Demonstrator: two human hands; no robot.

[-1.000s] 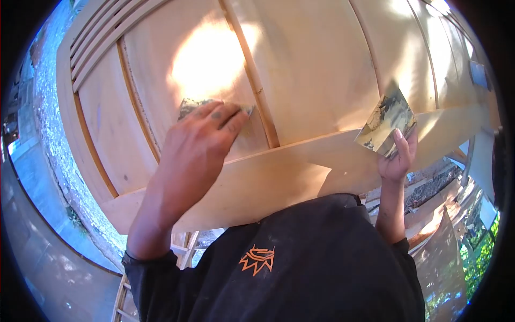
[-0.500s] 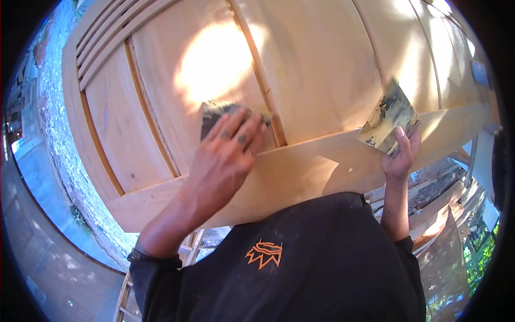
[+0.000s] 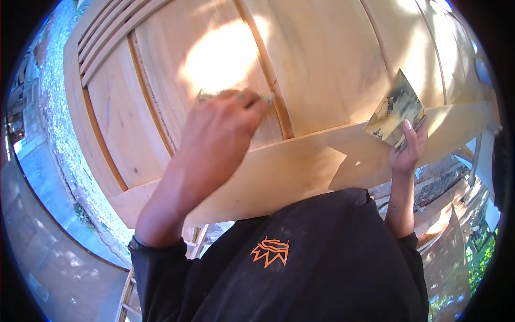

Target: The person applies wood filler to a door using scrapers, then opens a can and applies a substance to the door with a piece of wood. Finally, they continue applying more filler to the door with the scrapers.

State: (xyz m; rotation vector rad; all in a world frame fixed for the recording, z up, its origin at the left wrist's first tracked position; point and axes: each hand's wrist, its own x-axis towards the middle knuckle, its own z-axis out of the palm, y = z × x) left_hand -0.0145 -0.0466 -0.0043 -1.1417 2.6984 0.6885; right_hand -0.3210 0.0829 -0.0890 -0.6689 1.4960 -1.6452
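Note:
My left hand (image 3: 222, 121) presses a worn piece of sandpaper (image 3: 204, 96) against a recessed panel of a pale wooden door (image 3: 327, 70). Its fingers are bent over the sandpaper, and only a dark edge shows past the knuckles. My right hand (image 3: 409, 146) grips a second, creased sheet of sandpaper (image 3: 397, 110), thumb in front and fingers mostly behind it. That sheet has a yellowish face with dark worn patches and is held above the door's near rail (image 3: 300, 166).
Slats (image 3: 115, 32) cross the door's upper left corner. Raised strips (image 3: 147, 91) divide its panels. A bright sun patch (image 3: 220, 56) lies beyond my left hand. Below the door, a ladder-like wooden frame (image 3: 129, 292) stands at left; boards and scrap (image 3: 440, 188) lie at right.
My left hand has turned and slid slightly up the panel, now covering most of its sandpaper. My right hand and its sheet have shifted a little to the right in view.

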